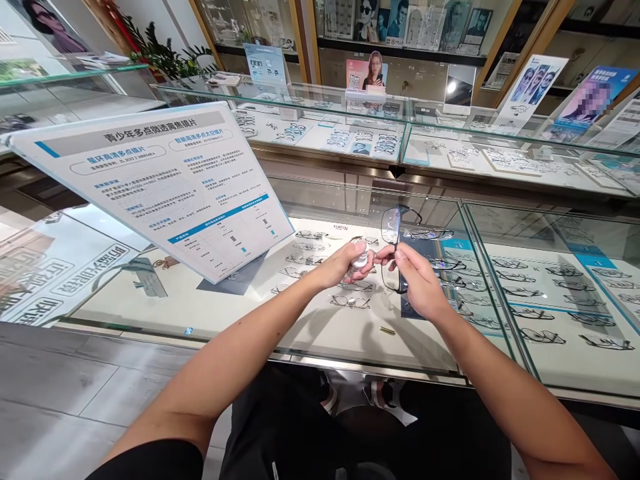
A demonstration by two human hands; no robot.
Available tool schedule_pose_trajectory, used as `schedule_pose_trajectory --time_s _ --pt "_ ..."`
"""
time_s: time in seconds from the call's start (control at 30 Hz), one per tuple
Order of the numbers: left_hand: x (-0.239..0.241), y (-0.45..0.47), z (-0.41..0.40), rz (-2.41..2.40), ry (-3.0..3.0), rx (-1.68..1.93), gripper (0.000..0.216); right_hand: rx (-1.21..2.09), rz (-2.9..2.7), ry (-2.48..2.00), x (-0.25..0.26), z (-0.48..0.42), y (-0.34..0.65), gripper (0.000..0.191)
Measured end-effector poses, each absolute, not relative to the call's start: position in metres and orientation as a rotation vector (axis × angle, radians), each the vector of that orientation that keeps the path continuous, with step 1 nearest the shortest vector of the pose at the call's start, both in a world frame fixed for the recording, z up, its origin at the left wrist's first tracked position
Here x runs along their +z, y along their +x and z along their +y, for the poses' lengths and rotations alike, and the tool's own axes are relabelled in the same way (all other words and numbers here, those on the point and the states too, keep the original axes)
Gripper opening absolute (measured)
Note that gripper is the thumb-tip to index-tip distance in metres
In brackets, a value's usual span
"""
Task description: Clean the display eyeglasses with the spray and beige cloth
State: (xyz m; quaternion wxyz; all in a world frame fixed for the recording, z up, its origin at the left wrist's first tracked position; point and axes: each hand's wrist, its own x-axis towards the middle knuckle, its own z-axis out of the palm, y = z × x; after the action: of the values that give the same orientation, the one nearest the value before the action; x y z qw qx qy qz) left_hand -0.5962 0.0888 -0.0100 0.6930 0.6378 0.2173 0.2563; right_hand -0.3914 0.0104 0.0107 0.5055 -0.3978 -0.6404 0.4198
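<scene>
A pair of dark-framed eyeglasses is turned on end above the glass counter, one lens above the other. My right hand is closed on its middle, near the bridge. Close beside it, my left hand is closed around a small whitish round thing, whose kind I cannot make out. The fingertips of both hands nearly meet, and it is unclear whether they touch. Under the hands, several eyeglasses lie in rows inside the display case. A small gold-coloured piece is near the counter's front edge.
A large printed sign stands tilted on the counter's left. More eyeglasses fill the case on the right. Farther back are another glass display counter, upright advertising cards and a green plant. A small bluish item lies at the front left.
</scene>
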Motion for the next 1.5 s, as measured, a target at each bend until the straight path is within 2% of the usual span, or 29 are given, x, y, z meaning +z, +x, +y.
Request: schedule_pose_trajectory --time_s 0.27,0.43,0.5,0.63,0.73,0.93,1.23,1.3,1.4,1.47,1.5 --pt "-0.002 -0.592 0.081 0.505 1.642 0.455 0.064 1.002 -1.445 -0.992 0.008 0.016 -0.387 0.041" --pt "-0.007 -0.603 0.097 0.539 1.532 0.707 0.068 0.987 -1.436 -1.004 0.011 0.016 -0.386 0.044" --pt "-0.009 -0.611 0.111 0.615 1.471 0.896 0.057 0.960 -1.441 -1.008 0.013 0.016 -0.384 0.044" --pt "-0.017 -0.628 0.141 0.966 1.449 1.233 0.023 0.945 -1.424 -0.990 0.014 0.017 -0.382 0.040" --pt "-0.028 -0.638 0.158 1.354 1.560 1.269 0.015 0.963 -1.418 -0.979 0.013 0.016 -0.381 0.040" --pt "-0.046 -0.648 0.168 1.667 1.706 1.186 0.022 0.950 -1.419 -0.993 0.016 0.014 -0.383 0.042" --pt "-0.054 -0.650 0.172 1.723 1.648 1.217 0.031 0.963 -1.414 -0.991 0.017 0.014 -0.383 0.044" --pt "-0.047 -0.646 0.165 1.721 1.658 1.307 0.039 0.959 -1.418 -0.988 0.016 0.014 -0.382 0.044" --pt "-0.027 -0.632 0.142 1.656 1.848 1.708 0.054 0.947 -1.429 -0.993 0.016 0.013 -0.382 0.044" --pt "-0.014 -0.622 0.123 1.519 2.010 1.887 0.051 0.945 -1.433 -0.996 0.016 0.013 -0.382 0.043" --pt "-0.010 -0.616 0.116 1.437 2.109 1.856 0.045 0.943 -1.433 -0.996 0.016 0.013 -0.382 0.043"
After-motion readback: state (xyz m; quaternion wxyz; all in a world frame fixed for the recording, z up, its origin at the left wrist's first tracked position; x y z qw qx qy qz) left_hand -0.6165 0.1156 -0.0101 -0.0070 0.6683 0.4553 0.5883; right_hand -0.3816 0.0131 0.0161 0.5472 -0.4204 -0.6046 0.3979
